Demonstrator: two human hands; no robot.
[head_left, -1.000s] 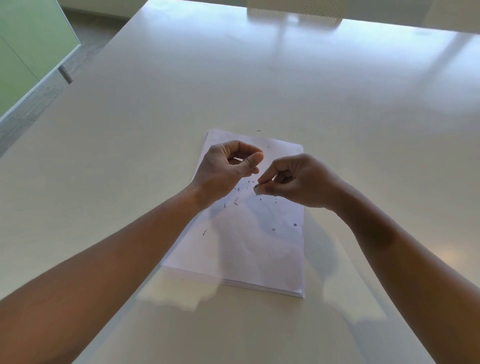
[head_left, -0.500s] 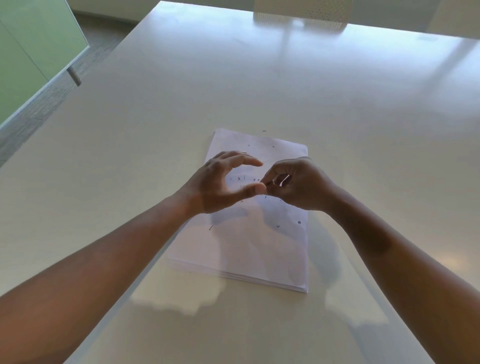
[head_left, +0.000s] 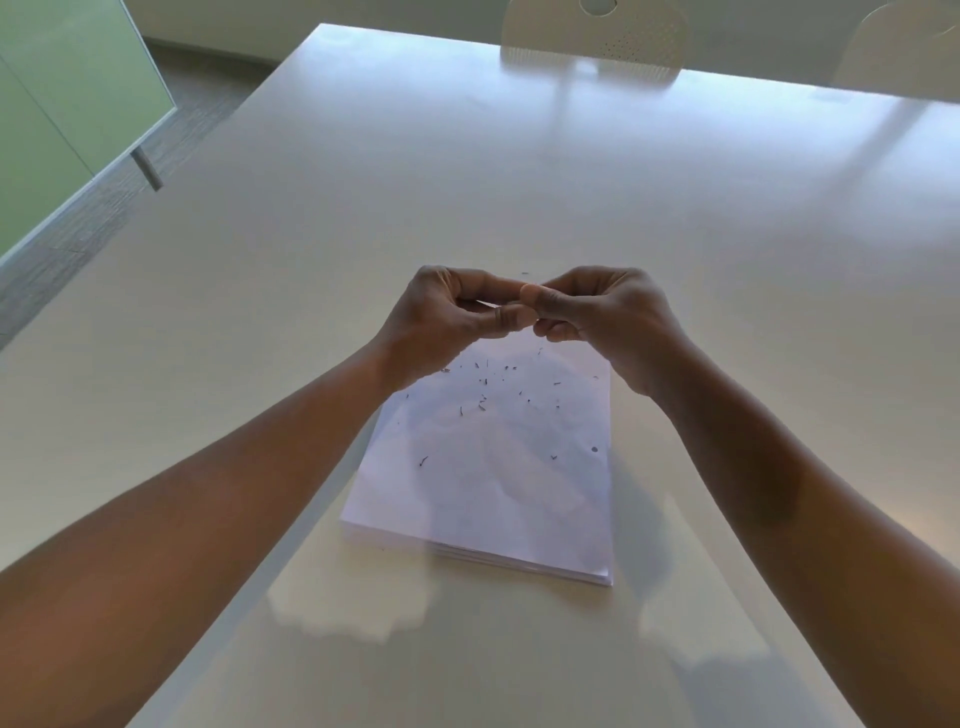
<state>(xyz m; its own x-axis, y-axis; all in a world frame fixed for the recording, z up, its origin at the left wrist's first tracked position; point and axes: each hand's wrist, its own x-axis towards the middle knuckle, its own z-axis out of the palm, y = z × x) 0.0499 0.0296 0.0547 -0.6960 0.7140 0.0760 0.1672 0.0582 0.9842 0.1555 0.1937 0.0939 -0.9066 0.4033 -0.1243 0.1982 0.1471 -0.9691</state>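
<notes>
A stack of white paper (head_left: 493, 499) lies on the pale table (head_left: 519, 182) in front of me. Several tiny dark bits (head_left: 483, 387), like bent staples, are scattered over its top sheet. Both hands hover above the far end of the stack with their fingertips meeting. My left hand (head_left: 441, 322) has its thumb and forefinger pinched together. My right hand (head_left: 608, 317) pinches at the same spot with the other fingers curled under. Whatever tiny piece sits between the fingertips is hidden by them.
A white perforated chair back (head_left: 597, 36) stands at the table's far edge, with a second chair (head_left: 904, 47) at the far right. A green panel (head_left: 62, 104) on a metal leg stands over the floor to the left.
Both hands rose and moved away from me toward the far end of the stack. My left hand, open half a second ago, has closed so that its fingertips meet the right hand's.
</notes>
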